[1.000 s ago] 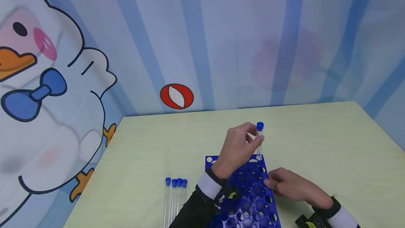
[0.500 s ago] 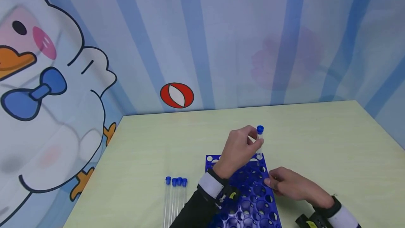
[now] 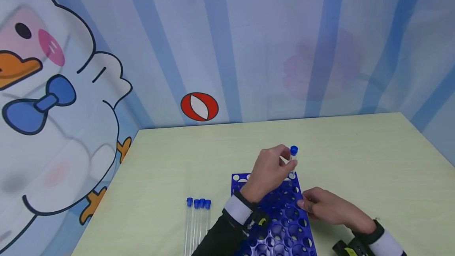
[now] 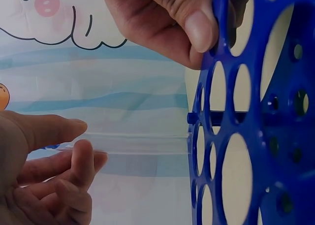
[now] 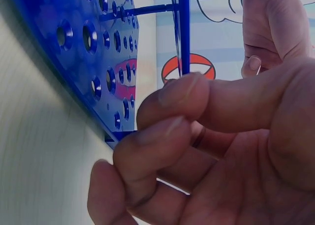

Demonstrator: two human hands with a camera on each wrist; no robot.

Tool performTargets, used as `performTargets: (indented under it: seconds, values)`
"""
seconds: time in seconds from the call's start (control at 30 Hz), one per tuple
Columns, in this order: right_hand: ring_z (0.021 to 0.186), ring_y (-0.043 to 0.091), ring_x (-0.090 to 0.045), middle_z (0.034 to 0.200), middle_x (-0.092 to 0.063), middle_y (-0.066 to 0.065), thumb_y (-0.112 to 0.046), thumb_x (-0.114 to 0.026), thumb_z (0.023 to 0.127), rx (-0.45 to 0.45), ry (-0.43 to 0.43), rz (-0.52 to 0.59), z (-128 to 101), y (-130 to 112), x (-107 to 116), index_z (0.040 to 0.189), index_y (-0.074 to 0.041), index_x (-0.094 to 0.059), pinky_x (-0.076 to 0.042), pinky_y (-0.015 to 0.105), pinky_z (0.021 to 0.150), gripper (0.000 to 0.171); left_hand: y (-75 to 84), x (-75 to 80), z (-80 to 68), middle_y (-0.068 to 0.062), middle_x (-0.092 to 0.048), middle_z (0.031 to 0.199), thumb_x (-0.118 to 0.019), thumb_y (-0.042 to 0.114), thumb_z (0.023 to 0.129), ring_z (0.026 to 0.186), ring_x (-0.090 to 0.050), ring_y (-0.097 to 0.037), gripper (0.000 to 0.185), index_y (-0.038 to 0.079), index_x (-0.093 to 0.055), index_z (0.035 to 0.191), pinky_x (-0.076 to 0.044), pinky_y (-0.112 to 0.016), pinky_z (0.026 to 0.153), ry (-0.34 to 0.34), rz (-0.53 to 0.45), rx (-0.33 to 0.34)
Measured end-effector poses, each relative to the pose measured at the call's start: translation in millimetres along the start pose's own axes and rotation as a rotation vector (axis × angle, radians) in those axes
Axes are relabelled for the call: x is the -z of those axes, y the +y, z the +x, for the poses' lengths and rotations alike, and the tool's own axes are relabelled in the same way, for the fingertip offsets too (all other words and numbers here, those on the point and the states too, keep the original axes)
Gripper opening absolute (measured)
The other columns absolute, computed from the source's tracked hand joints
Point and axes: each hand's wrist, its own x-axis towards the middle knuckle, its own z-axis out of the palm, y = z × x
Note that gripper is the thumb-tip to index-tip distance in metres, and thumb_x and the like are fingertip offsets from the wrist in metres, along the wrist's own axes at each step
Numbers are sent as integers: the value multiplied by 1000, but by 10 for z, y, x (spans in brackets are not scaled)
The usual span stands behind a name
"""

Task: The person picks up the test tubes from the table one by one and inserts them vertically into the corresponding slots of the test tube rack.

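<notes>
My left hand pinches a clear test tube near its blue cap, over the far right corner of the blue tube rack. The tube stands upright, and its lower end meets the rack's top plate at a corner hole. How deep it reaches is hard to tell. My right hand grips the rack's right edge between thumb and fingers. In the left wrist view the right hand holds the edge of the plate, above the left hand.
Several capped test tubes lie side by side on the pale table, left of the rack. A printed backdrop with a duck rises behind the table's far edge.
My left hand has moved down toward the rack with the test tube, so the blue cap sits lower. The right hand stays at the rack's edge.
</notes>
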Motion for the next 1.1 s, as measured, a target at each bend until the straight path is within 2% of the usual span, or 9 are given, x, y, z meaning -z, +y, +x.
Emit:
performTargets:
  seconds: [0.83,0.97,1.1]
  values:
    - [50,13,-35,57,-40,-1,-24,-45,96,-23,5,0,4,2,-2,81,-5,-57,-29,25,49,27,-17,-46,-32,-2,-67,90,-58,24,89,63,-53,1,22,6,-65,99,-42,-7,56,14,13,-39]
    - [50,13,-35,56,-40,-1,-24,-45,96,-18,4,-3,10,11,1,82,-5,-58,-30,25,49,27,-21,-51,-39,-4,-67,91,-61,27,88,63,-53,1,23,7,-65,99,-42,-7,55,3,7,-22]
    - [50,13,-35,57,-41,-2,-23,-45,96,-13,2,-6,12,12,8,81,-5,-58,-30,25,49,27,-32,-49,-47,-4,-67,91,-65,33,84,60,-51,0,30,7,-65,99,-42,-10,51,-4,11,31]
